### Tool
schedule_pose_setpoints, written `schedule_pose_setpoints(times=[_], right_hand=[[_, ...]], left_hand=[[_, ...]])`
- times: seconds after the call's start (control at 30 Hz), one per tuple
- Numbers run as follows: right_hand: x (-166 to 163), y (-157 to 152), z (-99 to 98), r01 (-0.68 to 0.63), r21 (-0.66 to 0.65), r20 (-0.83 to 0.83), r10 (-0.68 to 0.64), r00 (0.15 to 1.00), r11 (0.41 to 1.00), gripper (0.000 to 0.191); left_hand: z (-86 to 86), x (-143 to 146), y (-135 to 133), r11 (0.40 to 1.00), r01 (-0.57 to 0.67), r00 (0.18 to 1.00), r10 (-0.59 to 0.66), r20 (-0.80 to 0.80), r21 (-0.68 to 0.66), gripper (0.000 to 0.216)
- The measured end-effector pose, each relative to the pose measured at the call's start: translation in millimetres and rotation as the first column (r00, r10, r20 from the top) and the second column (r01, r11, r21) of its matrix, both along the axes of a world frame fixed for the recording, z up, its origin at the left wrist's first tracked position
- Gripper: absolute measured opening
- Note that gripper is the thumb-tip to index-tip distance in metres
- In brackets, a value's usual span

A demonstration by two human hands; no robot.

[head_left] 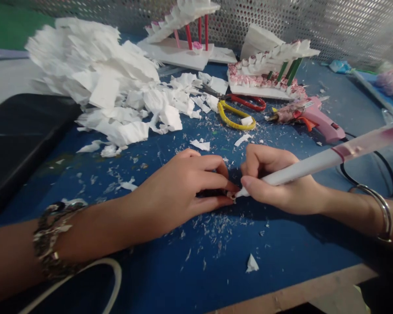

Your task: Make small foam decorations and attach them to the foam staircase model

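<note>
My right hand [278,183] grips a thick white pen [301,166] with a pinkish see-through rear barrel, its tip pointing left and down. That tip meets a tiny whitish piece with dark red-brown marks [231,195], pinched between the fingertips of my left hand [190,185]. Fingers cover most of the piece, so its kind does not show. Both hands rest low over the blue table [216,270], among small white scraps.
Behind the hands lie scissors [237,115] with yellow and red handles and a pink glue gun [317,117]. Crumpled white paper [94,69] heaps at the left beside a black phone-like slab [26,144]. Two white stepped models [180,22] stand at the back; a cable [384,165] curls right.
</note>
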State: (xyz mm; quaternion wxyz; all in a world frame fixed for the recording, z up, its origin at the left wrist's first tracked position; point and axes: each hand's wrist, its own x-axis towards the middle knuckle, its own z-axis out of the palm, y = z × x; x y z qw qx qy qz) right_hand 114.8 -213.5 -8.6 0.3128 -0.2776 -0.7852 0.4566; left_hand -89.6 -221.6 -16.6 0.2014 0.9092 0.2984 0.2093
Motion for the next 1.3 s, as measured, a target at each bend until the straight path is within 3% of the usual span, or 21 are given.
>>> schedule_pose_setpoints(times=[0.27,0.57,0.73,0.83,0.93,1.1,1.3], right_hand=[[0,-1,-1.0,-0.004,0.0,-0.037,0.004,0.999,1.0,0.023],[1,-2,-1.1,-0.012,0.021,-0.008,0.012,1.0,1.0,0.023],[5,3,1.2,0.1,-0.005,-0.053,-0.1,0.994,0.995,0.023],[7,4,4.1,0.147,0.081,0.054,-0.151,0.987,0.986,0.025],[7,5,8.2,0.089,0.222,0.205,-0.136,0.969,0.971,0.028],[11,7,8.7,0.095,0.33,0.249,-0.184,0.951,0.939,0.029],[13,1,8.7,0.289,0.297,-0.115,-0.266,0.957,0.91,0.016]], left_hand=[[-3.4,-1,-1,1.0,0.008,0.999,-0.008,0.033,0.005,0.02],[3.7,2,0,1.0,-0.002,0.999,0.002,-0.045,-0.006,0.023],[1.0,-1,-1,1.0,-0.001,0.999,0.001,-0.033,-0.001,0.019],[0.9,-1,-2,1.0,-0.016,1.0,0.015,-0.022,-0.001,0.02],[1.9,-1,-3,0.999,-0.052,0.999,0.052,0.001,0.01,0.018],[-0.1,-2,-2,0.999,-0.051,0.999,0.051,-0.001,0.013,0.012],[1.3,0,-3,0.994,-0.058,0.993,0.068,-0.101,0.098,0.029]])
